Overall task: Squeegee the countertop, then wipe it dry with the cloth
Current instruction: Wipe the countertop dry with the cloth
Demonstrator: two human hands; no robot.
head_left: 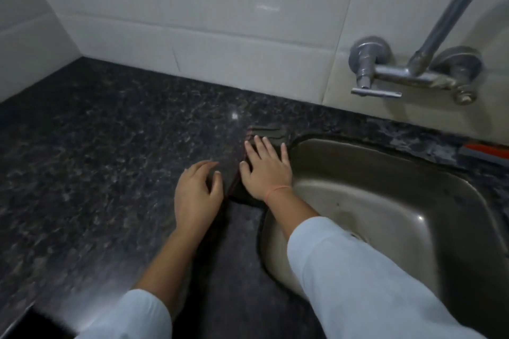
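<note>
Because there is only the head view, we take everything from it. We look down on a dark speckled countertop (110, 146) that runs back to a white tiled wall (220, 22), with a steel sink (399, 173) set into its right part.

The cloth (265, 133), dark with a reddish seam down its left side, lies flat on the counter right against the sink's left rim, near the sink's back left corner. The right hand (265, 170) rests palm down on it, its fingers (259, 147) straight and spread, covering most of the fabric. A thin orange band (278, 189) circles that wrist.

The left hand (197, 192) is just beside the cloth's left edge, over bare stone, fingers loosely curled and holding nothing. We cannot tell whether it touches the counter or the cloth.

Both forearms wear pale sleeves (358, 270) pushed up from the wrists.

A wall-mounted metal tap (396, 74) stands out from the tiles above the sink's back rim. On the counter strip behind the sink, at the frame's right edge, lies an orange-and-grey object (484, 152), too cut off to name.
</note>
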